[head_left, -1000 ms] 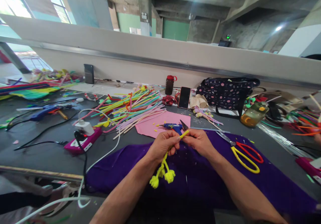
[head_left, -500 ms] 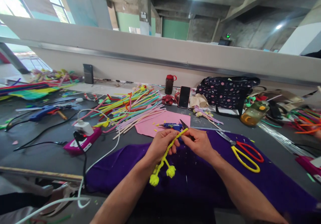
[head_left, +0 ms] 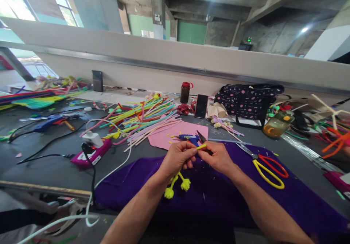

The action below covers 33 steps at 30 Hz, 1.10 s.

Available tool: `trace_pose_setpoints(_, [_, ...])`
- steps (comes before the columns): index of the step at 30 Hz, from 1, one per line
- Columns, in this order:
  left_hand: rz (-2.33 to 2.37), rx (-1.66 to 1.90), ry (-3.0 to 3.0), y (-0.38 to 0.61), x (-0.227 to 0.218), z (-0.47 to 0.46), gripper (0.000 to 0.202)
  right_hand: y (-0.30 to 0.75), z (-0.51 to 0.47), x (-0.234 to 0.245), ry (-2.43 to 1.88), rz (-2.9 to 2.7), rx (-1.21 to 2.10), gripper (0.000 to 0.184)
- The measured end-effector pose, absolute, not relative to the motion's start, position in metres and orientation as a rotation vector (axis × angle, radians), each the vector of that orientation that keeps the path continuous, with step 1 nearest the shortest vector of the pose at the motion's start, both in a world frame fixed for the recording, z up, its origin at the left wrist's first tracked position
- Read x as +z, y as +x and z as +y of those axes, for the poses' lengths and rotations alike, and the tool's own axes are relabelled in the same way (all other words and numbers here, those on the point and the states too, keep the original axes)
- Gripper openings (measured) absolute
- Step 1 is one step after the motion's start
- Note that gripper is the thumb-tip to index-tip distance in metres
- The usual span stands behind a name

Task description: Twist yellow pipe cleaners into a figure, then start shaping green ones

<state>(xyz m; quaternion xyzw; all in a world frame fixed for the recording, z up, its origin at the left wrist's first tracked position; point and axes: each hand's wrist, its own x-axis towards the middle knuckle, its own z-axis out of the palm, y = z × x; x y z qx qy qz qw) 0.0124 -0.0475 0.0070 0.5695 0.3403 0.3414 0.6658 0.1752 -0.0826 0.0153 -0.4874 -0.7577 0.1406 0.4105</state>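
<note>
Stem of yellow pipe cleaner (head_left: 201, 147) slants between both hands, its free tip up toward the right and its balled ends (head_left: 177, 186) dangling below the left hand (head_left: 179, 157). The left hand is closed around the stem's middle, while the right hand (head_left: 218, 158) pinches the tip between thumb and forefinger. The two nearly touch above the purple cloth (head_left: 273, 200) on the table (head_left: 49, 171), with the scissors (head_left: 269, 168) lying nearer the right hand.
</note>
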Motion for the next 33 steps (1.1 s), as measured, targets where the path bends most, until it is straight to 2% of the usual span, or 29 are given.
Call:
trace_pose_setpoints(3, [0.794,0.794,1.294,0.012,0.009,-0.048,0.025,0.176,-0.084,0.013,-1.164,-2.001,0.197,0.014])
trace_pose_setpoints(6, [0.787,0.792,1.246,0.012,0.01,-0.047,0.022,0.18,-0.084,0.01,-1.065,-2.072,-0.118,0.01])
trace_pose_setpoints(10, [0.775,0.744,1.228,0.011,0.008,-0.044,0.02,0.188,-0.084,0.013,-0.968,-2.2,-0.425,0.022])
trace_pose_setpoints(20, [0.828,0.602,1.342,0.008,0.01,-0.045,0.014,0.188,-0.087,0.024,-0.969,-2.313,-0.366,0.019])
trace_pose_setpoints(24, [0.82,0.572,1.422,0.009,0.012,-0.049,0.017,0.188,-0.086,0.029,-1.112,-2.296,0.03,0.011])
trace_pose_setpoints(27, [0.801,0.562,1.51,0.01,0.012,-0.054,0.016,0.189,-0.08,0.026,-1.28,-2.042,0.711,0.015])
trace_pose_setpoints(30, [0.764,0.557,1.521,0.011,0.013,-0.057,0.016,0.189,-0.071,0.013,-1.249,-1.638,1.477,0.018])
trace_pose_setpoints(33, [0.717,0.545,1.418,0.01,0.014,-0.056,0.015,0.186,-0.066,0.001,-1.123,-1.367,1.797,0.017])
